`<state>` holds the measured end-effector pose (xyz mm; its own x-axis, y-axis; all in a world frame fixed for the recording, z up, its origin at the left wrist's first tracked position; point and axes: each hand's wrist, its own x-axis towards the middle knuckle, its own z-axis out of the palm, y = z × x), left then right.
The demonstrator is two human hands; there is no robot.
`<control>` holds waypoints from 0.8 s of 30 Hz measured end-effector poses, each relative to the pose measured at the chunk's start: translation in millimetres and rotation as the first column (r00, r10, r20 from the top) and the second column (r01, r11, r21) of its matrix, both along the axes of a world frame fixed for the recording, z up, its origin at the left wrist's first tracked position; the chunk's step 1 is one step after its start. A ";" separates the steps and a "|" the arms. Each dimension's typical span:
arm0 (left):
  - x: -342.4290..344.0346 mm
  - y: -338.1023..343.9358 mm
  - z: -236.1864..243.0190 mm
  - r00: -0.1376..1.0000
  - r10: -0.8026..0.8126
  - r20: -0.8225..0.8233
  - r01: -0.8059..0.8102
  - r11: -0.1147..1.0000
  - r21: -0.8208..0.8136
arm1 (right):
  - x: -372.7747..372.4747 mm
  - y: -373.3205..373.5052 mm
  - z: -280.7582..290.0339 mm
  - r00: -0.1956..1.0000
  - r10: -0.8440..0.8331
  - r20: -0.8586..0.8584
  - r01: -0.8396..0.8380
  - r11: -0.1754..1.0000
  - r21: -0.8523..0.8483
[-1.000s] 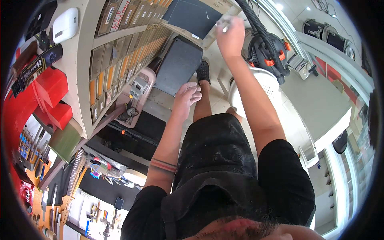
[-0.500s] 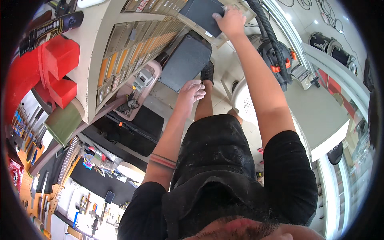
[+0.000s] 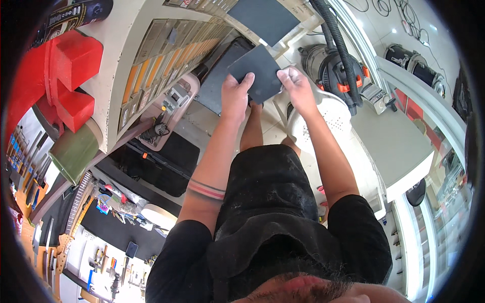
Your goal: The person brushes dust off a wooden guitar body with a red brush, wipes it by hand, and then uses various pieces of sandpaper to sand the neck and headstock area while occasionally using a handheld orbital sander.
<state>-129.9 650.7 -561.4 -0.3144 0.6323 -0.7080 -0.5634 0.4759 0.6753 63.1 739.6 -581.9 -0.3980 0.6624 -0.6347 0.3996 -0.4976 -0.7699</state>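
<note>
A dark grey, square-cornered sheet of what looks like sandpaper point(image 3: 257, 70) is held up in front of me by both hands. My left hand point(image 3: 236, 96) grips its near left edge, thumb on top. At its right edge my right hand point(image 3: 299, 90) pinches it between thumb and fingers. Beyond it, more dark sheets point(image 3: 265, 19) lie in a pale open drawer or tray point(image 3: 304, 16). How many are stacked there I cannot tell.
On my left stands a cabinet of labelled drawers point(image 3: 161, 60), with a red stepped block point(image 3: 76, 81) beside it. A shop vacuum point(image 3: 336, 70) with a black hose sits on the right, near a white perforated stool point(image 3: 323, 118). A dark grey box point(image 3: 214, 91) rests on the floor ahead.
My right hand has come back from the tray with a sheet. My left hand has moved up and taken hold of the sheet's other edge.
</note>
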 end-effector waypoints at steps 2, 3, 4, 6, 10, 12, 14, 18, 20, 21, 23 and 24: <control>1.8 -8.8 -0.2 0.997 0.077 0.021 -0.077 0.997 0.015 | -7.2 15.6 5.1 0.997 0.079 -0.016 -0.079 0.996 0.033; 2.2 -12.8 -0.3 0.987 0.156 0.043 -0.157 0.987 0.030 | -10.6 21.9 2.7 0.986 0.163 -0.030 -0.160 0.985 0.068; 0.1 -14.7 -1.8 0.988 0.149 0.046 -0.151 0.988 0.030 | -10.1 30.2 -9.7 0.991 0.123 -0.050 -0.112 0.977 0.180; -9.9 -23.9 -7.7 0.945 0.317 0.079 -0.318 0.948 -0.005 | -24.9 67.6 -31.8 0.985 0.072 0.157 -0.131 0.902 0.411; -24.3 -43.7 -20.8 0.898 0.402 0.178 -0.386 0.915 -0.119 | -73.4 135.5 -53.0 0.722 -0.291 0.628 -0.502 0.404 0.765; -29.7 -54.7 -30.2 0.857 0.408 0.314 -0.409 0.910 -0.065 | -85.9 147.1 -75.6 0.494 -0.119 0.861 -0.549 0.726 0.415; -31.2 -57.5 -29.4 0.883 0.377 0.281 -0.378 0.924 -0.052 | -88.2 144.5 -81.2 0.523 -0.180 0.833 -0.566 0.658 0.497; -26.1 -32.3 -21.3 0.968 0.218 0.127 -0.229 0.970 0.080 | -45.3 179.3 -95.0 0.685 -0.023 0.728 -0.466 0.754 0.462; -18.5 -19.2 -13.3 0.961 0.275 -0.034 -0.271 0.959 0.078 | -37.8 178.8 -51.1 0.786 0.025 0.617 -0.409 0.770 0.489; -13.6 -10.0 -8.3 0.936 0.301 -0.182 -0.292 0.954 0.075 | -27.6 173.5 -20.1 0.864 0.051 0.502 -0.337 0.798 0.499; -10.6 23.5 -1.4 0.948 0.274 -0.164 -0.258 0.960 0.113 | 12.4 159.6 29.9 0.891 0.001 0.453 -0.207 0.890 0.407; -11.6 42.9 0.4 0.957 0.241 -0.160 -0.219 0.965 0.148 | 31.6 146.8 55.4 0.900 -0.013 0.436 -0.184 0.895 0.407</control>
